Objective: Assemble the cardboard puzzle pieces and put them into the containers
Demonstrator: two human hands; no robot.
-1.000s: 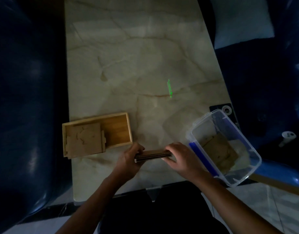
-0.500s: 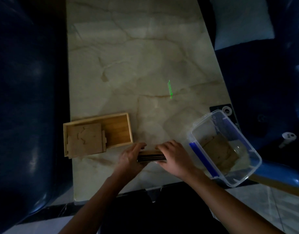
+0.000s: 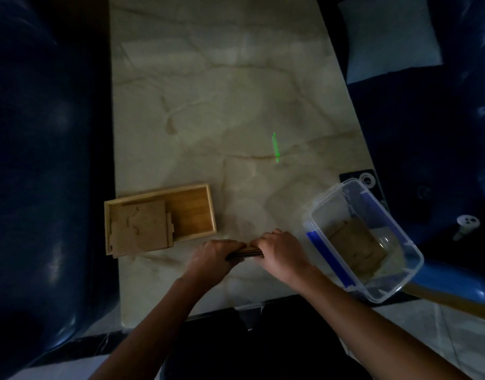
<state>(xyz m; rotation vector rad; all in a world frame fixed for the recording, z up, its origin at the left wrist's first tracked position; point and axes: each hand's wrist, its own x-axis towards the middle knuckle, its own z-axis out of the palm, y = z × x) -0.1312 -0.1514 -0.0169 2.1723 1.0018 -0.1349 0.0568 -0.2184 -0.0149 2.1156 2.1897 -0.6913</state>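
I see both hands meeting at the near edge of the marble table [image 3: 236, 91], clamped on one thin stack [image 3: 244, 253] of cardboard pieces held edge-on. My left hand [image 3: 212, 260] wraps the stack's left end, fingers curled over the top; my right hand [image 3: 281, 255] covers the right end the same way, so only a short dark strip of layered edges shows between the knuckles. The stack sits low over the tabletop, but I cannot tell whether it touches the surface. Left of the hands lies the wooden box [image 3: 192, 209], open, with an assembled puzzle [image 3: 141, 227] lying flat in its left half; the right half shows bare wood. To the right, the clear plastic tub [image 3: 334, 267] stands at an angle on the table's corner, overhanging the edge, with more brown cardboard [image 3: 356, 244] lying on its bottom. A small green light mark [image 3: 275, 146] shines on the marble farther out, well apart from everything. A pale cushion [image 3: 386, 37] rests on the dark blue seat at the far right. The scene is dim, so finer detail of the pieces is lost.
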